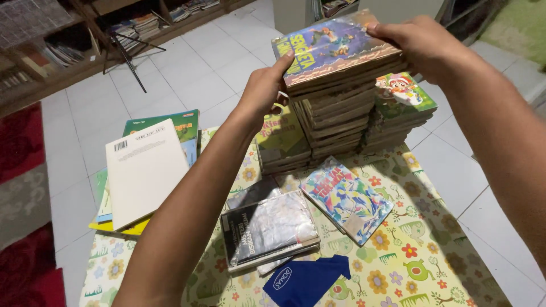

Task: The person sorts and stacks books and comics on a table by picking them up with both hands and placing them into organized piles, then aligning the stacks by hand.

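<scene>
Hands: left hand (263, 91) and right hand (421, 45) clamp the top comic book (333, 48) between them.
Place: atop the tall stack (335, 113), tabletop's far edge.
Risk: stack looks uneven; a sideways tug could topple it onto the shorter pile (401, 111).

White book (145, 170), blue cloth (304, 281), floral table cover (421, 256), wooden shelves (51, 62).

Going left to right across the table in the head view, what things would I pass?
White book → plastic-wrapped book → colourful comic lying flat → tall book stack, gripped by the left hand and right hand.
</scene>
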